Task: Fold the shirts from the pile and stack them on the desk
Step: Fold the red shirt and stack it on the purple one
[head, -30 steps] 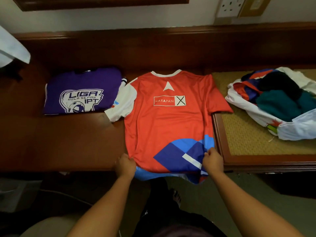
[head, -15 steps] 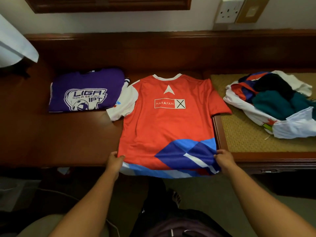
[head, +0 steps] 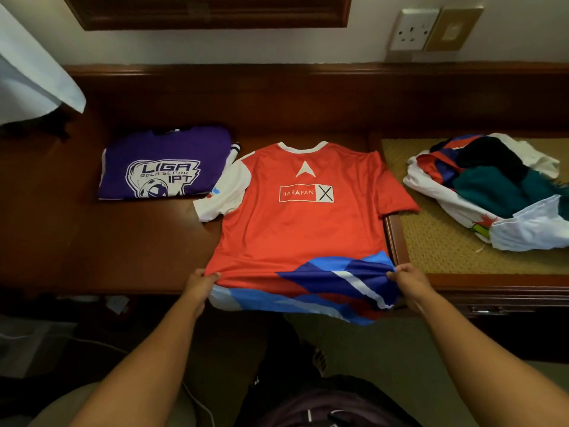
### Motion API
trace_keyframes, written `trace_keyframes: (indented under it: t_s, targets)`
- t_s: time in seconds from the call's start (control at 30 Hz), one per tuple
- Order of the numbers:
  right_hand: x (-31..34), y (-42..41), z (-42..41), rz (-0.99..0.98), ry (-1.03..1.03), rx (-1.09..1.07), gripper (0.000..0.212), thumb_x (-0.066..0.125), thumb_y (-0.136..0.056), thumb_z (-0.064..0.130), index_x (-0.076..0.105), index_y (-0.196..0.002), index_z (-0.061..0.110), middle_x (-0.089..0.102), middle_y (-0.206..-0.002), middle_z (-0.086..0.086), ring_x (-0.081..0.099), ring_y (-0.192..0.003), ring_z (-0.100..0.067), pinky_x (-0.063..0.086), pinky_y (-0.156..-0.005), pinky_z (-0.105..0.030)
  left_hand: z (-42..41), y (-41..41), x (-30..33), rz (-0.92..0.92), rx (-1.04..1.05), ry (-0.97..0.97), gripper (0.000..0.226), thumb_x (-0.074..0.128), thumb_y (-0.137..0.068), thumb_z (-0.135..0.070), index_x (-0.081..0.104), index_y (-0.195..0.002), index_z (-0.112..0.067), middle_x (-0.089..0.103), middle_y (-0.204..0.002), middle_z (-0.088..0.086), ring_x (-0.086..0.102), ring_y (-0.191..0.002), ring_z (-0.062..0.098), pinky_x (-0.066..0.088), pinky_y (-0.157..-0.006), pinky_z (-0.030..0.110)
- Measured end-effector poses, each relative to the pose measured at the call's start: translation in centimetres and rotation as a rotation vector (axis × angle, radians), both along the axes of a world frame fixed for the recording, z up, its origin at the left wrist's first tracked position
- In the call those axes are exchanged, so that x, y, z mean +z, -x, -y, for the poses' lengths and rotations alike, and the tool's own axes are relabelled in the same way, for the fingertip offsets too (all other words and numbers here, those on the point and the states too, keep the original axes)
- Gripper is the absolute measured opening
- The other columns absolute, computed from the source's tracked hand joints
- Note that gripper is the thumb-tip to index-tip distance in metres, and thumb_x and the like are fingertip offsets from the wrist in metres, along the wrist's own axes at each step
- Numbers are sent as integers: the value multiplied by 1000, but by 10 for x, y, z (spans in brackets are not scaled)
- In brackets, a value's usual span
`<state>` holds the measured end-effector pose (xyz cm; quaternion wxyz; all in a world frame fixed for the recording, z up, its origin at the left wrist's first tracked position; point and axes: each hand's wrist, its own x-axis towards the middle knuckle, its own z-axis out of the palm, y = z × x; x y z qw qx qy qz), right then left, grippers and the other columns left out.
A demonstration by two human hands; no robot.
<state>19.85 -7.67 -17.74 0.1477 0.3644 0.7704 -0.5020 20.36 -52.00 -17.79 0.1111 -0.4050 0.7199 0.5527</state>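
Lying folded well up and left of the left hand's fingers, a purple shirt [head: 164,166] rests on the table [head: 92,241]. The left hand [head: 198,283] pinches the red jersey [head: 300,223] at its lower left hem; the right hand [head: 408,280] pinches the lower right hem, the jersey spread flat between and beyond both. The pile [head: 489,188] sits up and right of the right fingers.

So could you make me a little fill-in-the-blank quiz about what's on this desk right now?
1. Both hands, left and right, pinch the red shirt at its ____ edge.
2. The folded shirt left of it is ____ in colour.
3. The unfolded pile lies on a ____ mat.

Missing words: bottom; purple; woven
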Motion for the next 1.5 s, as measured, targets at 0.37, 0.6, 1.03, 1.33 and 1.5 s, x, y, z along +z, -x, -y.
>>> trace_keyframes:
  t_s: [0.37,0.6,1.03,1.33,1.5]
  targets:
    - [5,-24,24,14,-507,281,49,59,-83,8,50,-132,3,45,-132,-26,47,-119,-43,41,-99,-46,-32,-34,7,130,-610,666,59,59,-88,-24,38,-142,-18,30,-146,12,33,-132,34,35,-102,44]
    - [-13,-28,51,57,-508,775,57,52,-95,21,33,-146,7,19,-158,-15,21,-144,-29,21,-115,-37,-53,-37,1,298,-1042,659,71,48,-94,-28,9,-153,-33,-4,-162,0,6,-148,26,17,-115,50]
    - [-2,18,76,-59,-572,669,43,51,-93,20,47,-133,3,42,-141,-19,45,-123,-38,41,-99,-44,-61,8,8,137,-912,735,58,45,-94,-29,28,-147,-14,33,-149,11,36,-134,31,31,-108,42]
    - [-4,106,101,26,-627,824,54,44,-98,31,29,-147,13,12,-159,-13,14,-145,-33,23,-115,-48,-54,104,-8,-1,-1053,871,59,45,-94,-33,26,-149,-20,16,-159,7,9,-147,27,12,-117,44]
    - [-15,146,97,181,-599,801,62,36,-100,41,8,-154,25,-6,-162,-5,-2,-148,-30,14,-115,-52,-40,159,-27,81,-1136,904,64,38,-97,-42,11,-153,-27,8,-160,11,9,-146,33,15,-116,48]
